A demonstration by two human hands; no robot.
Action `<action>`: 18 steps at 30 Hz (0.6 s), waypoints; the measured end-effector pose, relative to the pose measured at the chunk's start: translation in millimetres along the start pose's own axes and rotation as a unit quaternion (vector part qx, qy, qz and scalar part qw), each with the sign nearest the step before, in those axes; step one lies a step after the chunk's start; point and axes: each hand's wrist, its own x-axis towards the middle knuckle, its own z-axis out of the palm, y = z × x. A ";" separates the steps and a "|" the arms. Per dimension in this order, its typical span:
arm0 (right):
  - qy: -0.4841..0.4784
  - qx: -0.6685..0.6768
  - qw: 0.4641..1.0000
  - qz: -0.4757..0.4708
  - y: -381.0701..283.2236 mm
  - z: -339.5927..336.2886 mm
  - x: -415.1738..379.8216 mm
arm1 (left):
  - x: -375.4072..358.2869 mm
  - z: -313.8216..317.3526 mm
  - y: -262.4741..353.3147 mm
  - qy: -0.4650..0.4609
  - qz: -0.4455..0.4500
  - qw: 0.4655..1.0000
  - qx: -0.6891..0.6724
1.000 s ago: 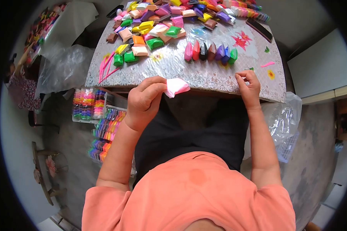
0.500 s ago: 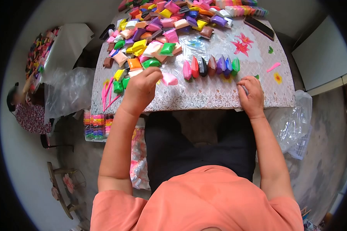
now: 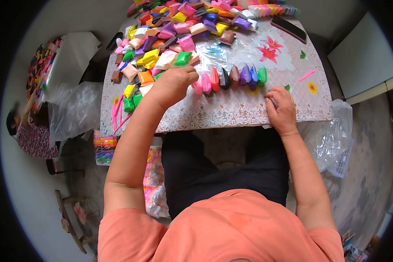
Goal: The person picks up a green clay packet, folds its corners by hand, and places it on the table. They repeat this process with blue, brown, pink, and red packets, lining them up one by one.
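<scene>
Left hand (image 3: 174, 84) at left end of upright packet row (image 3: 231, 76), fingers pinching pink packet (image 3: 198, 86), standing on edge. Row runs rightward along worktop (image 3: 231, 111). Right hand (image 3: 282, 109) rests flat, fingers loosely curled, further from pink packet.

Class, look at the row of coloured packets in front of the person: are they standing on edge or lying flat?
Standing on edge: the row of packets shows narrow upright edges, packed side by side, unlike the loose pile lying flat behind.

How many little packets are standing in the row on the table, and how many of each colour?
pink packets: 2
red packet: 1
black packet: 1
brown packet: 1
purple packet: 1
blue packet: 1
green packet: 1
Total: 8
</scene>
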 end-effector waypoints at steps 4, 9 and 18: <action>-0.001 -0.005 1.000 0.001 0.6 1.1 -1.0 | -4.8 4.5 0.9 0.075 -0.017 0.992 -0.103; 0.004 -0.010 1.000 -0.001 0.9 1.0 -2.6 | -23.2 13.5 4.8 0.114 -0.111 0.942 -0.294; 0.005 -0.005 1.000 -0.003 2.6 2.6 -4.4 | -21.4 83.2 8.5 0.191 -0.175 0.817 -0.516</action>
